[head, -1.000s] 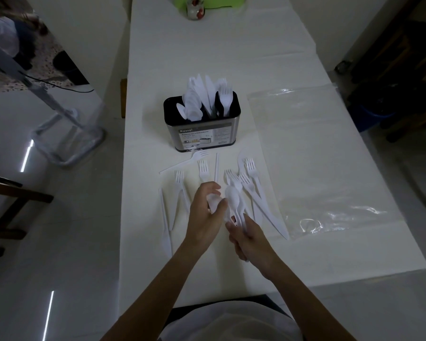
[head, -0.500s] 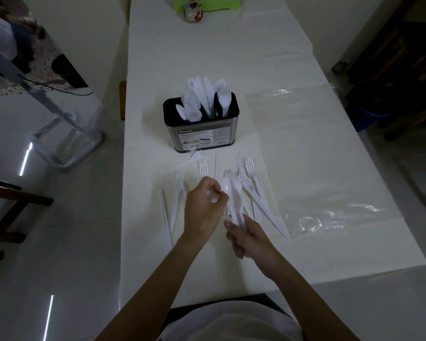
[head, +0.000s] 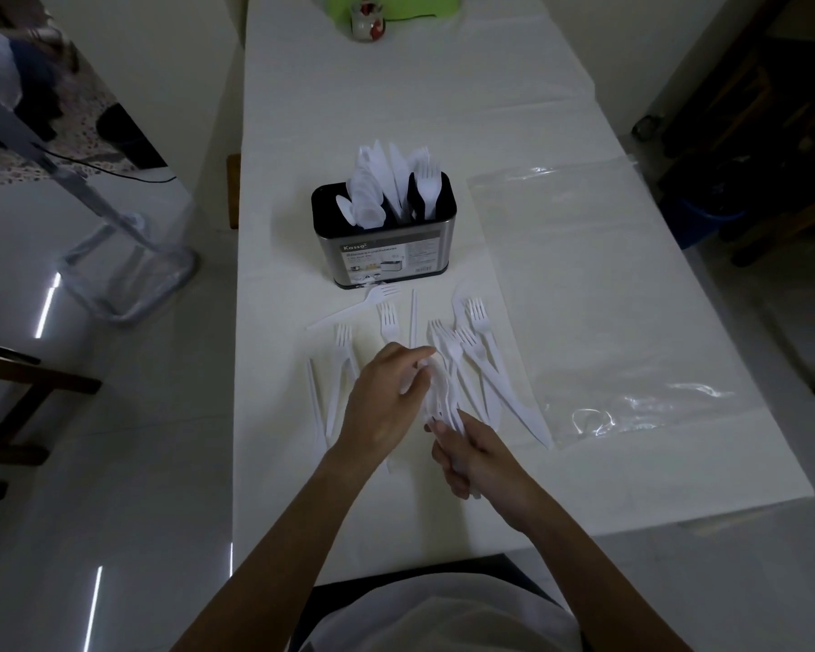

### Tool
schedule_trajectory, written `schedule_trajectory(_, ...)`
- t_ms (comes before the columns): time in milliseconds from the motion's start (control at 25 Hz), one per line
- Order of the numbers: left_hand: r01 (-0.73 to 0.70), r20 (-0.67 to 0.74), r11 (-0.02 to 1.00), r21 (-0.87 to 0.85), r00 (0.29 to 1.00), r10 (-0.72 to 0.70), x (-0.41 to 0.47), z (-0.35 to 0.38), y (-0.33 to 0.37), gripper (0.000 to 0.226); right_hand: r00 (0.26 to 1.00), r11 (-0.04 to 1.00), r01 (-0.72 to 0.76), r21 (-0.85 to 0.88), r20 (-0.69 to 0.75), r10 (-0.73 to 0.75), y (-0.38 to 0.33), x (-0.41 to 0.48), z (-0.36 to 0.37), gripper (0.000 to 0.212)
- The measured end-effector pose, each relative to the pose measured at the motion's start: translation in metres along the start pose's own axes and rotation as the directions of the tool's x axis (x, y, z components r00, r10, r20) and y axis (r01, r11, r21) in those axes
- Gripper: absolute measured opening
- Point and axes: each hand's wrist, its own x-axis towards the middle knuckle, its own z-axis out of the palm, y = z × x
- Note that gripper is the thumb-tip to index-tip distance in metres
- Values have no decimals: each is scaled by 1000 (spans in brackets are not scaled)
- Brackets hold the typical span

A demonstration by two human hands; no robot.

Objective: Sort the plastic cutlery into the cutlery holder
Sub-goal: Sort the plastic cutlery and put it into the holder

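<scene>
A steel cutlery holder [head: 387, 256] with a black rim stands mid-table, holding white spoons, knives and a fork [head: 427, 181]. Loose white plastic forks [head: 478, 322] and knives [head: 514, 397] lie scattered in front of it. My right hand [head: 476, 456] grips the handles of a small bunch of white spoons [head: 438, 392]. My left hand [head: 387, 397] pinches the bowl end of those spoons from the left. Both hands hover just above the table, near the pile.
A clear plastic bag [head: 598, 298] lies flat to the right of the cutlery. A green object [head: 396, 2] and a small jar [head: 368, 21] sit at the far end. The white table [head: 584, 482] ends close on both sides, with floor and chairs beyond.
My left hand has closed in on the spoon bowls held by my right hand. Both hands stayed in nearly the same spot.
</scene>
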Motion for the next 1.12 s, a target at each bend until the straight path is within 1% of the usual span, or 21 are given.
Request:
schedule_trajectory(40,8,53,1000,-30,999,-6,1,-1,-1,31,1000,1000,-9,24,3,9,1,-1,-2,29)
schedule_trajectory(80,47,109,994,-101,993,-36,2,-3,0,32,1000,998,-16,53,15,15,2,-1,-5,29)
schedule_trajectory(160,149,205,951,-272,974,-94,4,-9,0,38,998,992,-25,126,52,18,4,-2,-9,27)
schedule_trajectory(240,242,236,880,-408,959,-155,6,-15,0,50,997,982,-32,184,81,17,3,-2,-11,26)
schedule_trajectory(320,285,199,819,-498,957,-212,6,-18,2,50,995,985,-34,167,103,17,-1,-1,-11,29)
schedule_trajectory(360,269,168,824,-499,963,-213,5,-17,3,45,993,988,-32,148,120,14,-3,-1,-10,30)
schedule_trajectory(440,186,140,893,-410,980,-140,3,-15,5,33,988,991,-36,127,153,17,-8,0,-9,33)
schedule_trajectory(520,124,195,934,-334,979,-61,1,-13,7,23,986,990,-51,134,164,28,-10,0,-12,35)
schedule_trajectory(560,128,229,934,-334,972,-52,1,-12,9,20,986,988,-64,142,163,40,-10,1,-14,35)
schedule_trajectory(640,142,251,927,-347,966,-53,3,-9,10,19,979,981,-114,156,183,85,-11,1,-21,32)
schedule_trajectory(720,153,265,932,-329,962,-65,6,-7,7,16,960,974,-170,152,248,128,-13,2,-26,29)
schedule_trajectory(800,182,320,925,-333,945,-70,9,-6,4,14,941,975,-193,114,302,151,-16,4,-28,26)
schedule_trajectory(880,167,352,934,-317,935,-48,13,-7,3,9,933,976,-196,97,324,155,-18,7,-28,25)
schedule_trajectory(960,77,312,962,-262,950,9,17,-10,3,10,942,981,-171,97,308,134,-21,10,-25,27)
schedule_trajectory(1040,-11,253,977,-213,965,66,22,-12,4,14,964,988,-140,65,236,121,-26,13,-24,33)
schedule_trajectory(1120,-93,230,984,-149,965,126,26,-15,4,15,972,993,-114,-17,207,115,-34,17,-24,37)
